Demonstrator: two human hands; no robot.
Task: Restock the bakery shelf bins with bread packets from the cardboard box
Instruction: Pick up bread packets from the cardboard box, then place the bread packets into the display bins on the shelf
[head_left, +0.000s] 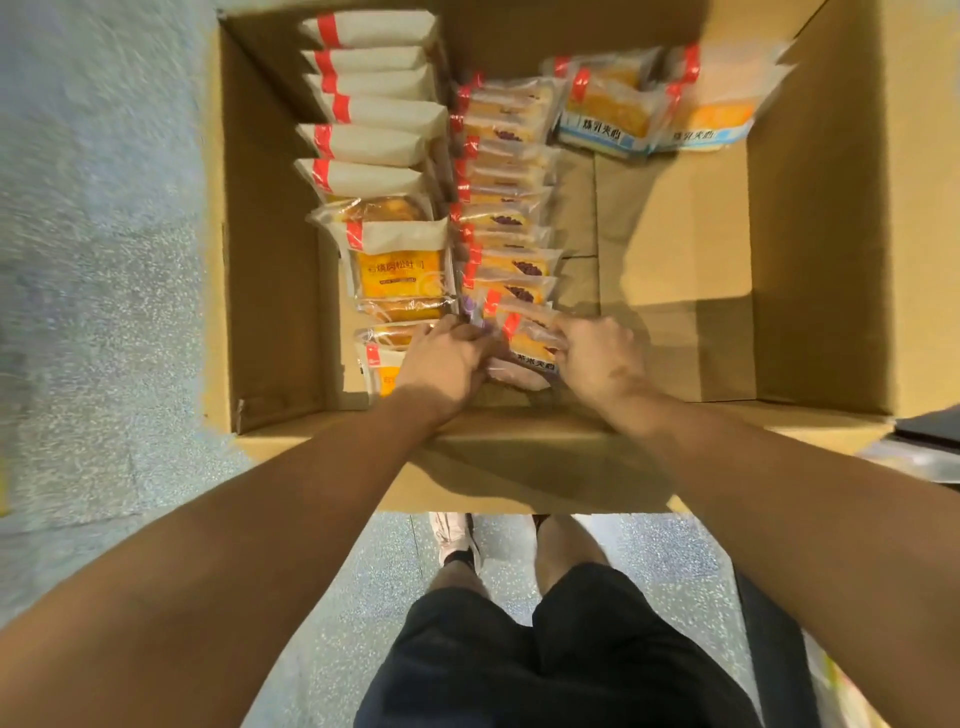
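Head view: both hands are reaching down into the cardboard box (270, 291) at its near wall. The right hand (597, 358) is pinching the nearest packet (524, 340) of the middle row; the left hand (441, 358) is touching its other end, grip unclear. The packet is lying between the hands, long axis roughly crosswise, so I'd judge a straight-up lift.

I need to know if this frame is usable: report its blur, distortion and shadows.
Head view: wide-angle distortion bows the cardboard box walls; motion blur smears the floor and softens packet print; the arms shadow the near flap; left hand and right hand are fairly sharp on the purple-filled packets.
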